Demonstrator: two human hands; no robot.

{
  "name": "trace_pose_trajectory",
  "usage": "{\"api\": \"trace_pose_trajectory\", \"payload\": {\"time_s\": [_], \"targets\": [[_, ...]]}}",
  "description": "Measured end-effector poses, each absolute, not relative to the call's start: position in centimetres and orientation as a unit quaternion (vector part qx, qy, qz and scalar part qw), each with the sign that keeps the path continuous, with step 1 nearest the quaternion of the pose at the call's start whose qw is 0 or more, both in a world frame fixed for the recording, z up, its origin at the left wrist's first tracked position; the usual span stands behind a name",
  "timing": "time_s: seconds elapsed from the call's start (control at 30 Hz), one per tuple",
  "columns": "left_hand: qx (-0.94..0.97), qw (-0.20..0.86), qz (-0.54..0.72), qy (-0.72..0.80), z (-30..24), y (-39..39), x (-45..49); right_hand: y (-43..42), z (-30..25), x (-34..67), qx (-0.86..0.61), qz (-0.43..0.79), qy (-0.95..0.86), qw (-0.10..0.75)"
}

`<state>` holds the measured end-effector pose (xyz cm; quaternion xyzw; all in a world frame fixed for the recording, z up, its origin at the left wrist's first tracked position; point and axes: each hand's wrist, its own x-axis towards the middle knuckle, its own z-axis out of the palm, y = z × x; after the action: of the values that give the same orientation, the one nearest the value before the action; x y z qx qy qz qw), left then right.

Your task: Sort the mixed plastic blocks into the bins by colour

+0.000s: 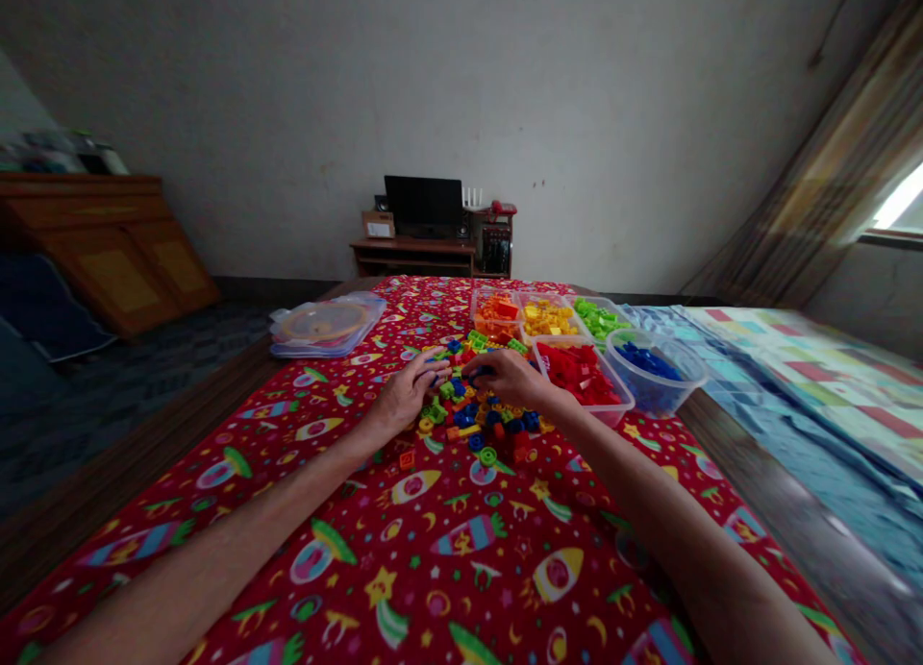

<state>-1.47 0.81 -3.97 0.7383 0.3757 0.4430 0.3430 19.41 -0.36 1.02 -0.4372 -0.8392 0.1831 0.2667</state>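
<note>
A mixed pile of plastic building blocks in red, blue, green, yellow and orange lies on the red patterned tablecloth. My left hand is at the pile's left edge, its fingers curled around a small blue block. Over the right side of the pile, my right hand pinches another blue block, partly hidden by the fingers. Close to my right hand stands a clear box of red blocks. One orange block sits apart, nearer to me.
Behind the red box are containers of orange blocks, yellow blocks and green blocks. A round tub at the right holds blue blocks. Stacked lids lie at the left. A bed adjoins the table's right side.
</note>
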Motion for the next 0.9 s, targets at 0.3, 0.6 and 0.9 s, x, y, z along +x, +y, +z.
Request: {"api": "trace_pose_trajectory", "payload": {"time_s": [0.3, 0.6, 0.9], "targets": [[0.778, 0.283, 0.43, 0.361, -3.4, -0.5, -0.4, -1.8, 3.6, 19.7, -0.416, 0.103, -0.846, 0.318], [0.857, 0.139, 0.341, 0.36, -4.4, -0.8, -0.8, -2.5, 8.6, 32.8, -0.646, -0.128, -0.68, 0.322], [0.938, 0.066, 0.215, 0.264, -3.4, -4.3, 0.7, -3.3, 8.8, 36.1, -0.715, -0.117, -0.603, 0.334]]}}
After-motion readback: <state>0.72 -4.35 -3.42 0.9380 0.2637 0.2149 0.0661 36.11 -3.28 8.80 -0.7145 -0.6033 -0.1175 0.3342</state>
